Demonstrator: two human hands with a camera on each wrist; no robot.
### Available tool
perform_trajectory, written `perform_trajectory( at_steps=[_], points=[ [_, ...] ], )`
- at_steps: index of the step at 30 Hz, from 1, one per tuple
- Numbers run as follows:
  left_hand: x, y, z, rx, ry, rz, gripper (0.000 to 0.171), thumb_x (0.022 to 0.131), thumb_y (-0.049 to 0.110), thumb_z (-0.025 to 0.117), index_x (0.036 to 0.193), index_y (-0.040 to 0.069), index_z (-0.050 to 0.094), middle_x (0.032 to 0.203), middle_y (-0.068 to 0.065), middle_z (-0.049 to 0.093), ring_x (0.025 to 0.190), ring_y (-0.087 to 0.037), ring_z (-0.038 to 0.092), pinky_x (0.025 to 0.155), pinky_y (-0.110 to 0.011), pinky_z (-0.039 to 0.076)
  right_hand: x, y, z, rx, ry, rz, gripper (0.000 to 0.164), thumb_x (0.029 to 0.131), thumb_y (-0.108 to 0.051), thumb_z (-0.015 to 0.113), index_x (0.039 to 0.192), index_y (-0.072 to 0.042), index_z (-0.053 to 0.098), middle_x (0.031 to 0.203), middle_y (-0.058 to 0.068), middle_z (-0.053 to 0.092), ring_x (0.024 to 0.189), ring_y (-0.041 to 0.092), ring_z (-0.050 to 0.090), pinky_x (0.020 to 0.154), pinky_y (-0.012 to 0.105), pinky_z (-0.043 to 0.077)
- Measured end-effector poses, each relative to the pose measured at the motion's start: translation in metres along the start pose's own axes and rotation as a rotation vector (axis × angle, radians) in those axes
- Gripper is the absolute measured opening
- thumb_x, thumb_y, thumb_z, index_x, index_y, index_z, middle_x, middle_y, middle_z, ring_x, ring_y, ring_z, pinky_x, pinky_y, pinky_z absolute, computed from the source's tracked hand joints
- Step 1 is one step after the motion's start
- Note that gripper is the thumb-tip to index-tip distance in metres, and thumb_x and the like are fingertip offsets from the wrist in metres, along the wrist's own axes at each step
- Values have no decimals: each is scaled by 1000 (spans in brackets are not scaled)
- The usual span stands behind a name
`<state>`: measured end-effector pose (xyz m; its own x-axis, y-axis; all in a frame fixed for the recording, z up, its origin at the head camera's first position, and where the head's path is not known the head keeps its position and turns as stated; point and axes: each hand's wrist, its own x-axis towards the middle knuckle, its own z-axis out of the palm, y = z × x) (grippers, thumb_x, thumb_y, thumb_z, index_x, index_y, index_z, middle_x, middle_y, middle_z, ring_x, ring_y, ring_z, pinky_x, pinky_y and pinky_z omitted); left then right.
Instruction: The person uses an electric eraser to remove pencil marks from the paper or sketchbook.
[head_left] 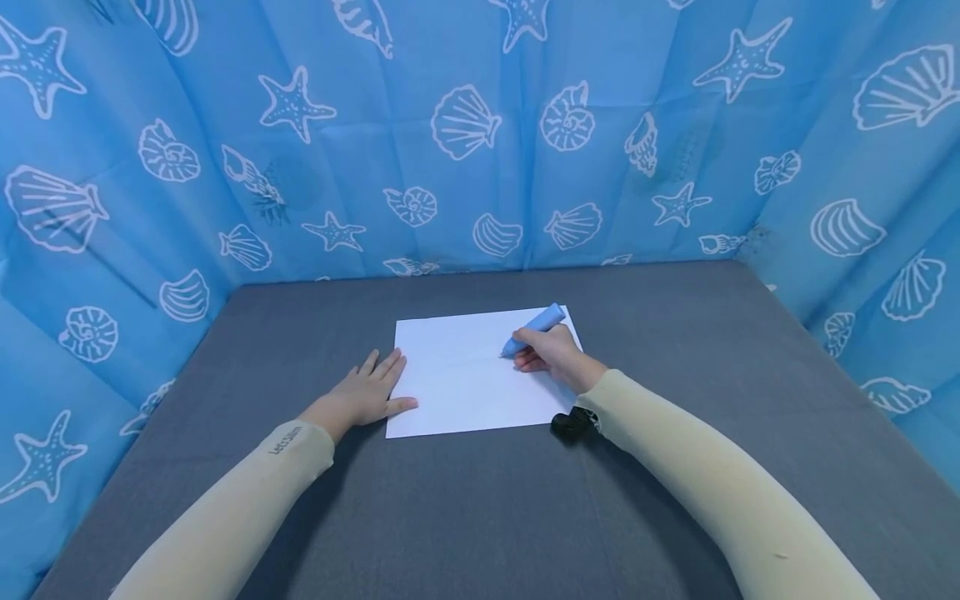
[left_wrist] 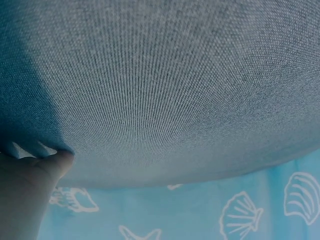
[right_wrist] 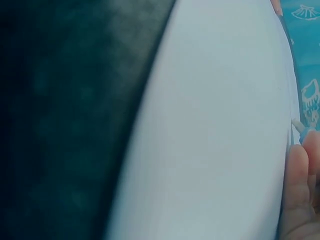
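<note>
A white sheet of paper [head_left: 450, 387] lies on the grey cloth. My left hand [head_left: 367, 393] rests flat at its left edge, fingers straight and spread, with the thumb over the paper. In my right hand [head_left: 561, 350] is a thick blue marker [head_left: 537, 323], pinched between thumb and fingers and slanted with its tip down at the sheet. The right wrist view shows the marker's pale tip [right_wrist: 298, 125] beyond the fingers, at the right side of the frame. Only part of the left hand [left_wrist: 30, 182] appears in the left wrist view.
Grey cloth [head_left: 465, 517] covers the table around the paper. A blue curtain [head_left: 525, 192] with white shells and starfish hangs behind and along both sides. Under the right wrist sits a black object [head_left: 572, 425], beside the paper's near right corner.
</note>
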<state>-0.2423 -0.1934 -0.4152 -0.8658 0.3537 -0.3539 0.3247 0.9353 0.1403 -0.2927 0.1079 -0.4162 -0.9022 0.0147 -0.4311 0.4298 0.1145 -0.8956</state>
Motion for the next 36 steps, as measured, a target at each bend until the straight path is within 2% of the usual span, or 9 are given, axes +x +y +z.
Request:
perform_trajectory(
  at_steps=[36],
  points=[
    [1, 0, 3, 21, 28, 5, 88, 97, 62, 41, 156, 3, 11, 162, -16, 7, 145, -45, 1, 112, -62, 13, -1, 2, 3, -17, 23, -23, 32, 94, -22, 64, 108, 6, 58, 67, 8, 64, 53, 12, 63, 57, 25, 56]
  ],
)
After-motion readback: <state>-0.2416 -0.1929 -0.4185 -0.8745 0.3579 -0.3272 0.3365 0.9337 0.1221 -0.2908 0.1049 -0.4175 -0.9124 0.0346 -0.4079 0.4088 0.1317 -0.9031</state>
